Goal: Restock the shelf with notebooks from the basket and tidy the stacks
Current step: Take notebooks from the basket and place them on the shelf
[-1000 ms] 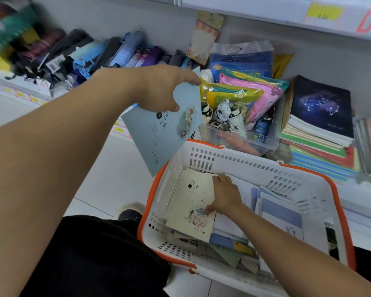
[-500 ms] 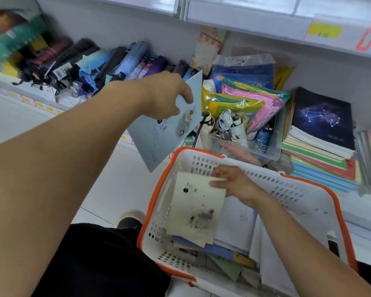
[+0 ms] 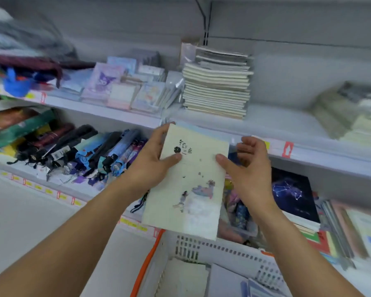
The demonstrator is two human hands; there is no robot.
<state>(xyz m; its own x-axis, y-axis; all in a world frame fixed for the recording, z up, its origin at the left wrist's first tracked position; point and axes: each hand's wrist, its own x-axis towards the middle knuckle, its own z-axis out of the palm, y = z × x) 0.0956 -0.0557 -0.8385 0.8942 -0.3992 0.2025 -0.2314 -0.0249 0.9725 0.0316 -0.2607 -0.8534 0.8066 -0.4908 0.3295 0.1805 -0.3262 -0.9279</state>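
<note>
- At the left of the held stack, the cream notebook (image 3: 189,181) is gripped by the left hand (image 3: 152,166), thumb across the cover and fingers curled behind its left edge; a pale blue edge showing at the top suggests a second notebook behind it, which could slide free if the grip is slackened.
- In the middle, the stack is held in the air above the basket (image 3: 201,251) and before the shelf (image 3: 287,125); a careless push onto the uneven notebook pile (image 3: 216,86) could topple it.
- At the right edge of the cover, only the thumb of the right hand (image 3: 248,174) touches; its fingers are loosely spread and nothing is grasped, so little support is given there.
- Compared with a second ago, the cream notebook has been lifted out of the basket and brought together with the blue one, and the view has been raised to the upper shelf.
</note>
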